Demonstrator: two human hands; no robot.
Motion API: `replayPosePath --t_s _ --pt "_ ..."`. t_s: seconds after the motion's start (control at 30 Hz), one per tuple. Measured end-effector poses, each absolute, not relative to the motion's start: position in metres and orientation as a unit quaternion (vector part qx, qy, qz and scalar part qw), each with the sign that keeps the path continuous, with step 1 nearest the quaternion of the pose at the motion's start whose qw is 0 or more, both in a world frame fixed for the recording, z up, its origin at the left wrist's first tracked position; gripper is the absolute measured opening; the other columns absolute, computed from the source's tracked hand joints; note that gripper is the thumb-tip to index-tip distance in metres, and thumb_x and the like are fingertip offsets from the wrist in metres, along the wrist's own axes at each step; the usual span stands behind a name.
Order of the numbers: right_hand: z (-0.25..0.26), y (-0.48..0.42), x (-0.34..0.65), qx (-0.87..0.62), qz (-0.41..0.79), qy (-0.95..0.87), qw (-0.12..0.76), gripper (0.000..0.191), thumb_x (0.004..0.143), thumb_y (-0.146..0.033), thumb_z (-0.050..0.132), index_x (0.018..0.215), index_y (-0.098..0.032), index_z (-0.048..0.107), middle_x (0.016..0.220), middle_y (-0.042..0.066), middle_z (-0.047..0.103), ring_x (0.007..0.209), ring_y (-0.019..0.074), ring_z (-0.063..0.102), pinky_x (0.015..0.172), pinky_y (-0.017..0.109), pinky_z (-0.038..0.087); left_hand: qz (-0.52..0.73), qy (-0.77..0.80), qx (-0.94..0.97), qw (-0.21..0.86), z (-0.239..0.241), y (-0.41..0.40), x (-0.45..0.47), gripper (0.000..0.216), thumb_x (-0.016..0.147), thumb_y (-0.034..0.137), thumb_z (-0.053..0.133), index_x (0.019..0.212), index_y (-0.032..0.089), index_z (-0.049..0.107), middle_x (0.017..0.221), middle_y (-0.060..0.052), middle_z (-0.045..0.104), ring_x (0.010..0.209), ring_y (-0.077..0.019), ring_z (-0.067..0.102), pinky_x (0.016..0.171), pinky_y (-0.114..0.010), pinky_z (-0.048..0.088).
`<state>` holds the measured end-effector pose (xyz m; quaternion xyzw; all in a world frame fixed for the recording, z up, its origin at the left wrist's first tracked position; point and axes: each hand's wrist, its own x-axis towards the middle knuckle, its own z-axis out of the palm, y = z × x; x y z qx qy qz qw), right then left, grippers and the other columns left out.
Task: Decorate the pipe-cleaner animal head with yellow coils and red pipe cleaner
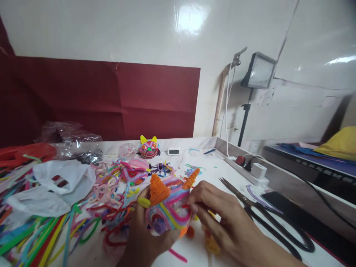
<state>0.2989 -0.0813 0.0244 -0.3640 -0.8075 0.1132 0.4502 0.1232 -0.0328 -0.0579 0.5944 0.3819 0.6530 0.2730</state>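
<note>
My left hand (144, 233) is wrapped round a multicoloured pipe-cleaner figure (167, 204) with two orange cone ears, holding it up from below and the left side. My right hand (222, 218) comes in from the right, its fingertips pinched on the figure's right edge near an orange ear. A small orange pompom (190, 231) and a pink pipe cleaner (178, 256) lie on the white table (217, 170) under the figure.
A heap of loose pipe cleaners (55, 230) and a white plastic bag (52, 189) fill the left. Large black scissors (267, 218) lie open at the right, beside a phone (280, 202) and a power strip (250, 167). A finished cat-face figure (149, 147) stands at the back.
</note>
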Motion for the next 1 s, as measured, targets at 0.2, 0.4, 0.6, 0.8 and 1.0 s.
replayPosePath --t_s 0.2,0.4,0.6,0.8,1.0 --pt "0.025 -0.080 0.293 -0.326 0.097 -0.804 0.488 0.016 0.090 -0.010 0.048 0.089 -0.020 0.061 0.080 0.004 0.059 0.074 0.0150 0.056 0.064 0.024 0.044 0.643 0.393 0.609 0.248 -0.058 -0.033 0.122 0.080 0.046 0.026 0.075 0.120 0.020 0.047 0.108 -0.009 0.067 0.087 -0.0299 0.067 0.074 -0.042 0.058" --pt "0.023 -0.080 0.291 -0.348 0.081 -0.810 0.464 0.010 0.089 -0.010 0.053 0.087 -0.017 0.060 0.078 0.003 0.060 0.070 0.0131 0.056 0.063 0.023 0.041 0.653 0.371 0.611 0.251 -0.055 -0.035 0.122 0.080 0.046 0.026 0.075 0.122 0.021 0.051 0.111 -0.009 0.068 0.094 -0.0305 0.067 0.075 -0.039 0.058" --pt "0.029 -0.079 0.288 -0.367 0.083 -0.807 0.455 0.013 0.085 -0.007 0.051 0.081 -0.018 0.057 0.075 0.001 0.059 0.069 0.0126 0.056 0.061 0.022 0.041 0.657 0.367 0.606 0.257 -0.052 -0.037 0.126 0.081 0.047 0.023 0.075 0.124 0.021 0.048 0.106 -0.007 0.070 0.088 -0.0280 0.069 0.071 -0.036 0.059" --pt "0.028 -0.081 0.287 -0.393 0.095 -0.796 0.451 0.013 0.081 -0.008 0.053 0.078 -0.020 0.056 0.073 0.000 0.061 0.066 0.0137 0.057 0.059 0.023 0.043 0.653 0.371 0.592 0.292 -0.052 -0.039 0.126 0.081 0.046 0.023 0.076 0.123 0.021 0.049 0.107 -0.008 0.069 0.082 -0.0269 0.070 0.066 -0.035 0.059" --pt "0.030 -0.081 0.285 -0.414 0.099 -0.786 0.448 0.014 0.077 -0.007 0.055 0.075 -0.021 0.055 0.071 0.000 0.061 0.065 0.0143 0.057 0.058 0.024 0.042 0.633 0.369 0.642 0.226 -0.057 -0.034 0.119 0.087 0.048 0.026 0.080 0.127 0.021 0.045 0.116 -0.011 0.066 0.091 -0.0288 0.068 0.073 -0.037 0.058"
